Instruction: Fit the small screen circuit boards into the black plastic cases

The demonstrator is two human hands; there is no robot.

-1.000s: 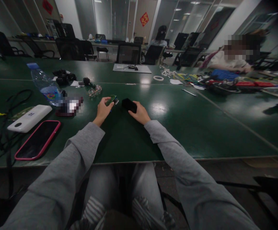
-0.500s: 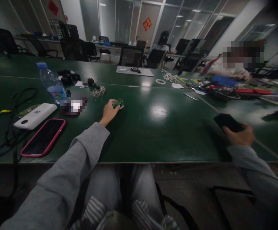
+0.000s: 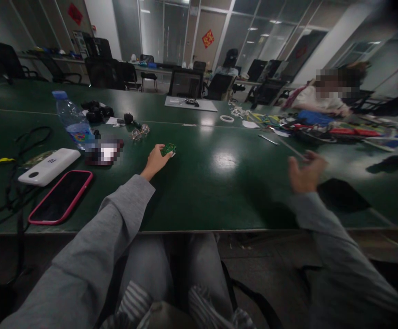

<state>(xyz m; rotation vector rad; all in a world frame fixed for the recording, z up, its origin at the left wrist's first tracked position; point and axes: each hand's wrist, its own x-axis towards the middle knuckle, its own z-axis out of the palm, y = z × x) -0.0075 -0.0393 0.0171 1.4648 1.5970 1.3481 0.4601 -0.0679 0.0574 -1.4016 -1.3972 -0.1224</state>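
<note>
My left hand (image 3: 156, 160) grips a small green circuit board (image 3: 169, 149) between thumb and fingers, over the middle of the green table (image 3: 206, 196). A light metallic bit shows at the board's lower edge. Off to the right, my right hand (image 3: 307, 171) is raised with fingers apart and holds nothing; it is slightly blurred. Just beyond it, a black box-like object (image 3: 343, 195) lies on the table, partly behind my right wrist and apart from the fingers.
To the left are a pink-cased phone (image 3: 61, 197), a white power bank (image 3: 50, 167), a water bottle (image 3: 72, 121) and black straps (image 3: 12, 192). Glasses (image 3: 140, 132) lie farther back. Cables and tools (image 3: 336, 130) pile up at the right, near a seated person (image 3: 317, 98).
My right hand carried the black object from beside the circuit board to the right, let go of it there, and has moved back slightly left. My left hand keeps holding the board.
</note>
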